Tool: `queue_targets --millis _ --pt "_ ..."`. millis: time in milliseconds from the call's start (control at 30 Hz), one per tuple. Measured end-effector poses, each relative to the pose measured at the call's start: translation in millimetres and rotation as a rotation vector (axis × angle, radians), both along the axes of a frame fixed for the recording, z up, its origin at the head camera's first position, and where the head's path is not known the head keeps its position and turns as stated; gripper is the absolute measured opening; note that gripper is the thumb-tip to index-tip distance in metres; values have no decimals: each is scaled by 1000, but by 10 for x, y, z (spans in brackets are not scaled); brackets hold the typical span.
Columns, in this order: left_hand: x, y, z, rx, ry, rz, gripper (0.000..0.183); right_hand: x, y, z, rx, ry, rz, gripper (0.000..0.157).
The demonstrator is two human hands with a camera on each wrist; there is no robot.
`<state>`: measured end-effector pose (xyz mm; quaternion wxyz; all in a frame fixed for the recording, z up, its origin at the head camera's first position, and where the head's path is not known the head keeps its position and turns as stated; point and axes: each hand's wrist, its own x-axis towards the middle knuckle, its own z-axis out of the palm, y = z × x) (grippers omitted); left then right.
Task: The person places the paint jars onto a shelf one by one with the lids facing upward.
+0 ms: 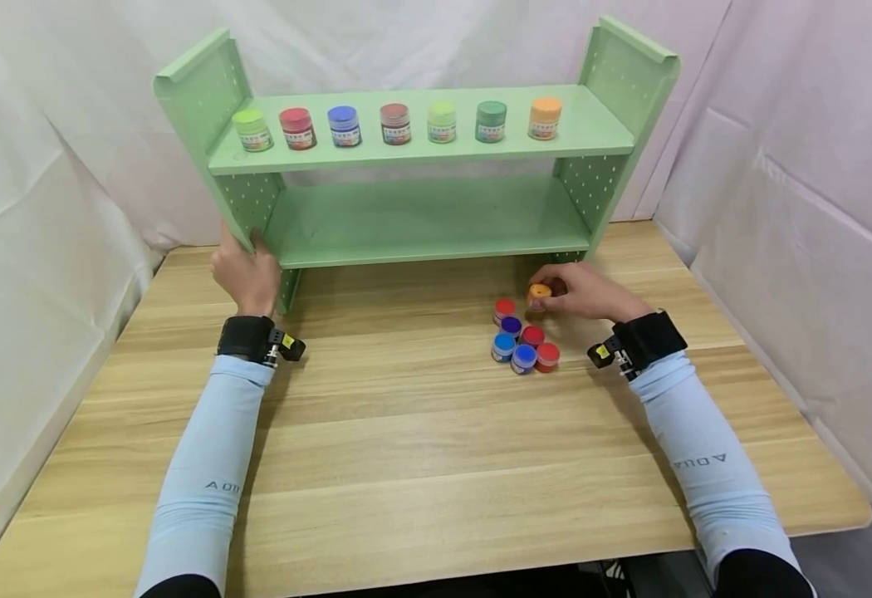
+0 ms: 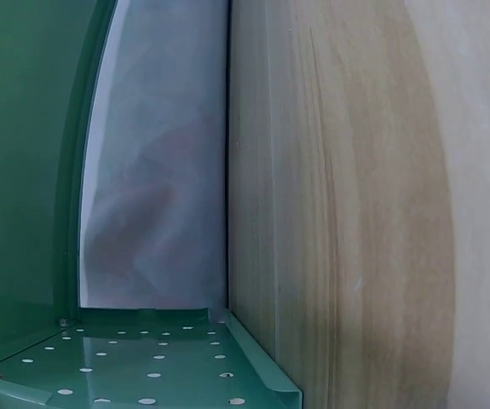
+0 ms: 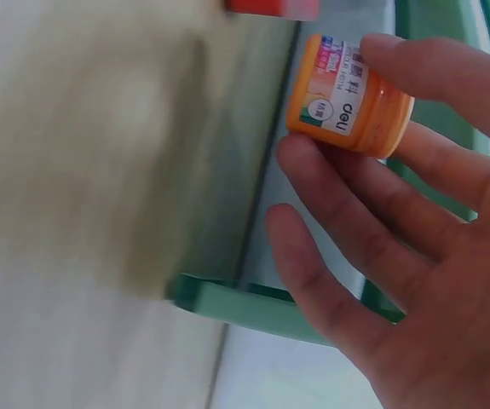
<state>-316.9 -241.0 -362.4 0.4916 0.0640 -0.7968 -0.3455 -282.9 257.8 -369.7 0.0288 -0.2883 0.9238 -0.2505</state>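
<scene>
My right hand [image 1: 581, 291] holds a small orange paint jar [image 3: 343, 94] between thumb and fingers, just beside a cluster of jars on the table. A printed label with "deli" on it faces the right wrist camera. At the left, my left hand [image 1: 247, 272] grips the lower edge of the side panel of a green metal shelf [image 1: 421, 220]; its fingers are partly hidden behind the panel. The clustered jars have red and blue lids, among them a red-lidded jar [image 1: 547, 357] and a light blue-lidded jar [image 1: 503, 347].
Along the upper shelf board stands a row of several jars, from a lime-lidded jar [image 1: 252, 130] to an orange-lidded jar [image 1: 544, 119]. The shelf's perforated end [image 2: 125, 362] shows in the left wrist view. A white curtain [image 1: 802, 191] borders the wooden table [image 1: 406, 465].
</scene>
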Motion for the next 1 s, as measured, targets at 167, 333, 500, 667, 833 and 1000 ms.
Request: queue_targets --millis 167,333,500,667,833,1000 --pt "7 -4 0 -2 8 -3 30 75 -14 178 -2 -2 -14 41" --pt "10 -4 -3 -3 6 -3 29 151 -3 324 -36 -7 -14 46" --pt "6 -4 -6 -8 9 -1 29 238 22 458 -67 5 -31 49" --pt "6 -18 16 -5 18 -11 29 267 43 542 -95 120 -49 40" --pt "14 -28 27 -5 13 -6 30 256 62 580 -150 281 -51 34" --pt "13 -12 -4 -1 -1 2 29 267 63 633 -170 411 -70 32"
